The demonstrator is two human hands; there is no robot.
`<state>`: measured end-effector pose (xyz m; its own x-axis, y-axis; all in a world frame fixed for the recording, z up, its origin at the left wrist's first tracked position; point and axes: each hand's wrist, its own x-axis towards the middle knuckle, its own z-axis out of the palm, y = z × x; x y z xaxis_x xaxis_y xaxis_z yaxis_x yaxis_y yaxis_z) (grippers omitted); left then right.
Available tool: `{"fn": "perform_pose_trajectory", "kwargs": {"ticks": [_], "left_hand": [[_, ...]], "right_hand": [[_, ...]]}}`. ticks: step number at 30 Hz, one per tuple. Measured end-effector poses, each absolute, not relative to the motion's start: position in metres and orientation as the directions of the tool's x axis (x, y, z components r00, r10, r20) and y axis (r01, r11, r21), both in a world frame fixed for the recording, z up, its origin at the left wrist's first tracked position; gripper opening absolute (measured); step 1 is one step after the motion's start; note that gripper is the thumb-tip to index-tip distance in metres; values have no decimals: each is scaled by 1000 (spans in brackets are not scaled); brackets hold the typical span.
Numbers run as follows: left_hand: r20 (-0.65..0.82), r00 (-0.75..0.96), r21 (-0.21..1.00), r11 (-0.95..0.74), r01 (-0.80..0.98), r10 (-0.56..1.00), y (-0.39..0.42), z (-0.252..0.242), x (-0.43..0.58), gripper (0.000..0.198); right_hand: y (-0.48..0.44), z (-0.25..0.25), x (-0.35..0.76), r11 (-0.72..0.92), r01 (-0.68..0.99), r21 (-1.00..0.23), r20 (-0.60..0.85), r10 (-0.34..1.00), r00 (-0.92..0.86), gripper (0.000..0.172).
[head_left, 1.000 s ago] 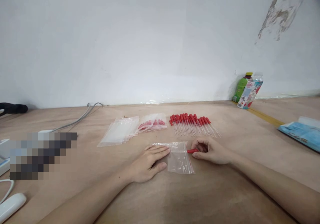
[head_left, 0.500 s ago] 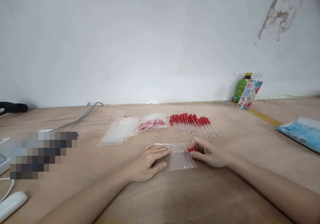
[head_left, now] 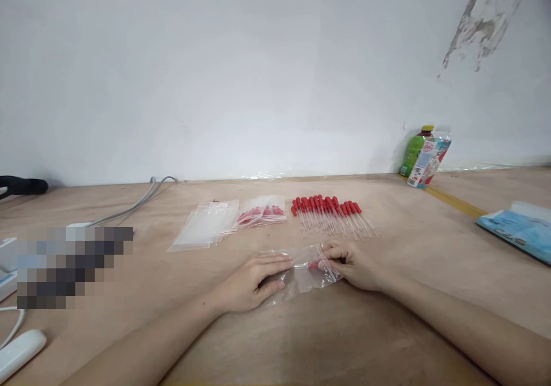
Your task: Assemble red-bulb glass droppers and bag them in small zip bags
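Observation:
A clear zip bag (head_left: 301, 284) lies on the table between my hands, its mouth toward the right. My left hand (head_left: 258, 280) rests on its left part, fingers stretched out flat and thumb apart. Fingertips of my right hand (head_left: 350, 264) are inside the mouth, pinching the red rubber bulb of a dropper (head_left: 313, 265). The dropper's clear tube lies inside the bag, pointing left. Behind the right hand lies a row of several droppers (head_left: 325, 205) with red bulbs and thin clear tubes. To their left are bags with red-bulbed droppers (head_left: 262, 214) in them.
A fanned stack of flat clear bags (head_left: 204, 225) lies farther left. Two bottles (head_left: 424, 156) stand by the wall at the right, with a blue package (head_left: 519, 231) nearer. At the left are a grey cable (head_left: 133, 204) and a white rounded object (head_left: 21, 351).
My right hand has moved left, pushing the dropper deeper into the bag. The bag has wrinkled and its mouth now surrounds the fingertips. My left hand stays nearly in place.

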<state>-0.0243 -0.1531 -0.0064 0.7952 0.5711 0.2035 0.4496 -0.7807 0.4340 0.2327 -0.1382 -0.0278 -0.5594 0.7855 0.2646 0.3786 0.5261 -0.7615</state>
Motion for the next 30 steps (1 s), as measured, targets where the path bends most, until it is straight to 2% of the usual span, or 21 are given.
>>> {"fn": "perform_pose_trajectory", "kwargs": {"ticks": [5,8,14,21,26,30], "left_hand": [[232,715,443,-726,526,659,-156,-8,-27,42],[255,664,459,-692,557,703,-156,-9,-27,40],[260,670,463,-699,545,695,-154,-11,-26,39],[214,707,434,-714,550,674,-153,-11,-28,38],[214,715,422,-723,547,666,-152,-11,-28,34],[230,716,434,-728,530,659,-153,-12,-28,30]], "right_hand": [[-139,-28,235,435,391,-811,149,800,-581,32],[-139,-30,238,406,384,-829,132,810,-572,32],[-137,-31,244,311,332,-891,48,790,-611,30],[-140,-30,240,234,277,-932,18,791,-611,29],[-141,-33,235,284,329,-901,79,851,-519,25],[-141,-29,239,289,333,-897,59,828,-558,24]]}}
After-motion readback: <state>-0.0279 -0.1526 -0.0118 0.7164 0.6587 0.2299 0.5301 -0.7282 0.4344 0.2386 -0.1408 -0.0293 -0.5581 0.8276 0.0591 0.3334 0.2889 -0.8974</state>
